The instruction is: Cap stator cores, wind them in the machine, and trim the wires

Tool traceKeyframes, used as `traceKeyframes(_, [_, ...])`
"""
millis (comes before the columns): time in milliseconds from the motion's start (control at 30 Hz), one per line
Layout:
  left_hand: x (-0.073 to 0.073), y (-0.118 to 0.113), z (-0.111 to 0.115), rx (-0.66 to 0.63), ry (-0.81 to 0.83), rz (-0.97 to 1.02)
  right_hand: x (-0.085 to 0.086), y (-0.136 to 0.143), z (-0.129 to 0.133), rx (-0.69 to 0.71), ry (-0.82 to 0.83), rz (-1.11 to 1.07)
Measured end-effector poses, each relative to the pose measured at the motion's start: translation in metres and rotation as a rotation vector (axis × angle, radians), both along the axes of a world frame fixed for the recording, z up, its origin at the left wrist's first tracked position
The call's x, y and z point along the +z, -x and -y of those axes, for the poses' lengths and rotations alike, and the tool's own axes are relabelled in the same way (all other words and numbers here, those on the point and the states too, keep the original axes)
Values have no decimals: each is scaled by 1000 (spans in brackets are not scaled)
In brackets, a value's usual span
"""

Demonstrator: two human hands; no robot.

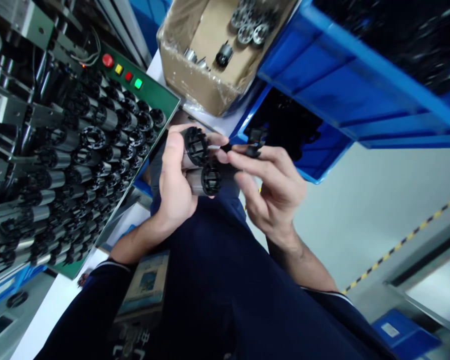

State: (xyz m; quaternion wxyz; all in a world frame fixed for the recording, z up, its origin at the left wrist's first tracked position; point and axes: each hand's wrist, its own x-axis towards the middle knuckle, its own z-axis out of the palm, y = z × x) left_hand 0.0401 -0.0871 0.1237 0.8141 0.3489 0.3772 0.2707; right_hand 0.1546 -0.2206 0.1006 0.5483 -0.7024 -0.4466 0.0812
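Your two hands work close together, metal cylinders in one and a small black part in the other.

Your left hand is closed around two metal cylinders with black slotted ends, lying side by side, ends turned toward your right hand. That hand pinches a small black part at its fingertips, just beside the cylinders; whether your fingers touch each other, you cannot tell. Beyond them, a cardboard box holds more cylinders, next to blue bins of dark parts. To your left, rows of similar cylinders fill a green-edged machine with lit buttons.
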Motion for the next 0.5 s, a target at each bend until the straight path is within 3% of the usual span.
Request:
traceKeyframes(67, [-7,-17,-18,21,-65,61,-14,-36,2,-125,71,32])
traceKeyframes(133, [-15,-39,-45,-30,-200,70,-37,-78,8,-214,260,26])
traceKeyframes(233, [-30,-87,-103,-150,-515,-53,-78,-136,17,-288,645,-62])
traceKeyframes(333, [-51,-151,-168,-374,-826,-267,-107,-168,22,-242,769,-116])
traceKeyframes(400, [-72,-195,-208,-522,-964,-443,-108,-175,24,-177,766,-123])
traceKeyframes(500, [-113,-250,-255,-799,-1149,-763,-75,-176,30,-77,724,-139])
